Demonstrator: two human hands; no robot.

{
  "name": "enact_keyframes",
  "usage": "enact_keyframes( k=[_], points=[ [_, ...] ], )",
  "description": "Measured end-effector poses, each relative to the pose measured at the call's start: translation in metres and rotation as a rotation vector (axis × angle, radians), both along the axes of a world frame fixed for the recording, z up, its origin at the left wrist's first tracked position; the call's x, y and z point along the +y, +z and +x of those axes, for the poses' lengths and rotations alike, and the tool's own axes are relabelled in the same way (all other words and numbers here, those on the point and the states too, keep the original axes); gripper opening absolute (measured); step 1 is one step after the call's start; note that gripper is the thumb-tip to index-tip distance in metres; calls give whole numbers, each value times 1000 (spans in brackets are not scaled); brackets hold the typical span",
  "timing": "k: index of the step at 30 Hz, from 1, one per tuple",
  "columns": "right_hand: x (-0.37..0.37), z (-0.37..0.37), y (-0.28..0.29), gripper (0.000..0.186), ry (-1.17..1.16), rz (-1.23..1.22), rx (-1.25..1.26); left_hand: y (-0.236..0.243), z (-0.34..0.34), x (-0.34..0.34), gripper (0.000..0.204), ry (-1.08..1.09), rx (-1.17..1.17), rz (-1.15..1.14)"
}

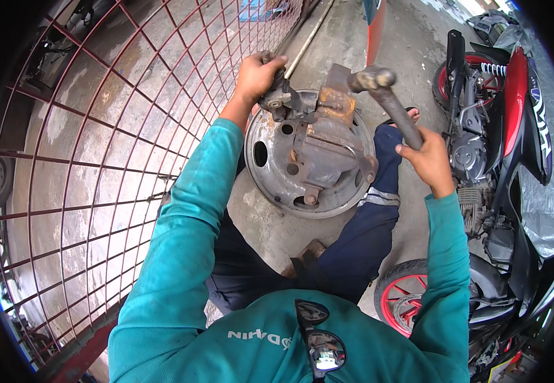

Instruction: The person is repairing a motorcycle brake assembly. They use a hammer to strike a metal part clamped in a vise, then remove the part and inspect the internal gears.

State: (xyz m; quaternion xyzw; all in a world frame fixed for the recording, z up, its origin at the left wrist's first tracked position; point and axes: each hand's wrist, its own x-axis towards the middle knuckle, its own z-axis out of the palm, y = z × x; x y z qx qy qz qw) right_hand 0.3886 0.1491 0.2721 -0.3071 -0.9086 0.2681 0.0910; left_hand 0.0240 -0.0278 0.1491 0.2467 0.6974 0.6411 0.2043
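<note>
Left hand point(256, 75) wrapped round dark metal part point(281, 97) clamped in rusty bench vise point(325, 137), vise bolted on steel wheel rim point(270, 175) on floor, right hand point(429, 159) fisted on vise handle point(392, 105), red-black motorcycle point(513, 147) just right, red mesh gate point(111, 147) left.

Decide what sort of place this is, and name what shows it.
Probably a motorcycle repair workshop: a rusty bench vise on a steel wheel rim, a hammer in the right hand, and a red-and-black motorcycle on the concrete floor.

Hands at a rusty bench vise point(325, 137)

Left hand point(258, 73) grips a grey metal part point(283, 96) clamped at the vise's far-left; right hand point(427, 159) holds the dark steel hammer point(388, 102).
</note>
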Motion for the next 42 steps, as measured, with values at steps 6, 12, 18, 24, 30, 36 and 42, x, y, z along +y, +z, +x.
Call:
enact_keyframes(
  k=[6,12,18,24,30,36,42],
  points=[
    [6,-38,-14,36,84,169,-287,-8,-5,3,33,-7,24,2],
    [9,-44,-21,35,69,228,-436,2,4,6,33,12,30,-13],
    [20,-39,26,47,128,90,-214,-9,-6,15,37,47,120,-19],
    [8,-65,183,51,92,164,618,4,2,-4,28,12,-12,29],
    [74,-65,105,35,-1,308,363,2,7,14,25,-32,-13,40],
    [40,-41,30,21,-140,-9,-53,68,23,20,31,-72,158,38],
    [6,69,162,29,-212,22,399,34,-12,-19,26,53,-153,347]
  ],
)
